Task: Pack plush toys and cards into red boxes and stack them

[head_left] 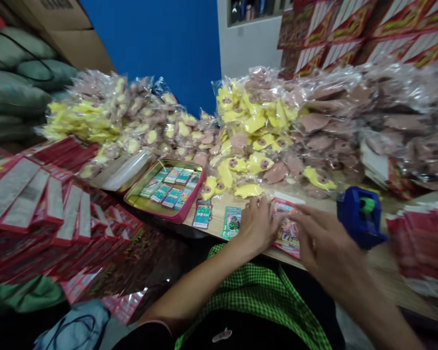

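Observation:
A red printed packet [287,238] with colourful lettering lies at the front edge of the table between my hands. My left hand [257,224] is at its left side, fingers curled and thumb against the packet. My right hand [323,238] pinches the packet's upper right part, slightly blurred. Left of my left hand lies a teal picture card [231,222], partly covered by the hand. Further left is a small stack of cards [202,215]. A pink-rimmed tin [160,212] with a gold inside holds several rows of similar cards.
A blue tape dispenser [361,218] stands right of my right hand. Red packets [421,238] are stacked at the far right. Bagged yellow and brown plush toys [255,112] pile along the back. Red boxes [58,209] fill the left side.

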A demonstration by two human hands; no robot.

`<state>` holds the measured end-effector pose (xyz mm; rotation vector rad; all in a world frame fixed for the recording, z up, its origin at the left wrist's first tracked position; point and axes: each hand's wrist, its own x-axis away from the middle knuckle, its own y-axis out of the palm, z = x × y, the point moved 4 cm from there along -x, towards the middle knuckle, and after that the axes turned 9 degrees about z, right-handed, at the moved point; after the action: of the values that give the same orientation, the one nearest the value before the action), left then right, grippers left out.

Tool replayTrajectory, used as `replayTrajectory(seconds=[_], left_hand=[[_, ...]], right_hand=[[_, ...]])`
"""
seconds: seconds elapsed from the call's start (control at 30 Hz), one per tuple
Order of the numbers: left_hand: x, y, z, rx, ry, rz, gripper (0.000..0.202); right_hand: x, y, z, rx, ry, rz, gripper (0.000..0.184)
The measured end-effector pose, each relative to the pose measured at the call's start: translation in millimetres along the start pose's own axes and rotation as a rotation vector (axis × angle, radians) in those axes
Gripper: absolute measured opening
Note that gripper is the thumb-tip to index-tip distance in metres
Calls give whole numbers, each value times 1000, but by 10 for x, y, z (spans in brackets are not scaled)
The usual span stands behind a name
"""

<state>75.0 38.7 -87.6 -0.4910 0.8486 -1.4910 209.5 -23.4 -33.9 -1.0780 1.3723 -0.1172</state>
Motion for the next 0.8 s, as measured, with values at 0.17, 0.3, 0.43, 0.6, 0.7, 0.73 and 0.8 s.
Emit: replayTrajectory(seconds=[0.17, 0.3, 0.43, 0.6, 0.7, 0.73, 0.8], left_hand=[[420, -699, -834, -350, 140, 46, 25], [781, -901, -1456, -573, 308, 3, 56], [878, -922, -1725, -502, 558, 107, 50], [761, -975, -1767, -381, 620, 264, 39], [734, -977, -1738, -370, 588, 261, 25], [735, -980, -1728, -366, 574, 251, 22], [746, -993, -1706, -359, 549, 223, 19]], right_hand=[[215, 868, -659, -1, -75, -310, 42], [391, 1278, -906, 186, -145, -333, 50], [428, 1333, -945, 156, -253, -250, 26], [307, 1386, -883, 92, -261, -221, 21], [281, 1408, -868, 78, -256, -218, 23], [279, 1401, -866, 72, -256, -220, 24], [265, 1371, -856, 58, -249, -227, 26]])
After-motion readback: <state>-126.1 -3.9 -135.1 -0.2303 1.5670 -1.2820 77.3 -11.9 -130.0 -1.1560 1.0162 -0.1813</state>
